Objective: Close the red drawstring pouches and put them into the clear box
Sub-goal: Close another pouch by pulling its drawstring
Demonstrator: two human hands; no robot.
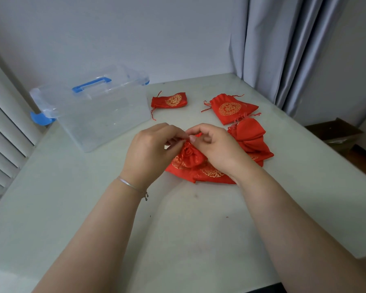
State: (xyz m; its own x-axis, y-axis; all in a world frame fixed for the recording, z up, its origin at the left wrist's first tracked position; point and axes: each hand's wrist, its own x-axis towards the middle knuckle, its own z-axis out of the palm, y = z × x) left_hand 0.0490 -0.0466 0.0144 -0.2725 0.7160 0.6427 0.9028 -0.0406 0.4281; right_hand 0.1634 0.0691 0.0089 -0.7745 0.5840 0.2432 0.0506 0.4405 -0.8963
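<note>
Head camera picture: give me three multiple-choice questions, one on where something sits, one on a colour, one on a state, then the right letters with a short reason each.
1. Where is the clear box relative to the hands?
A. to their left and farther back on the table
B. to their right by the curtain
C. directly under them

2. What colour is the box's handle?
A. red
B. blue
C. green

3. What are the left hand and right hand doing?
A. resting flat on the table
B. lifting the box
C. pinching at the gathered mouth of a red pouch

Answers: 1 A, the box stands at the table's left side, beyond the hands. 2 B, the handle on the lid is blue. 3 C, both hands' fingertips meet at the bunched top of the pouch.
</note>
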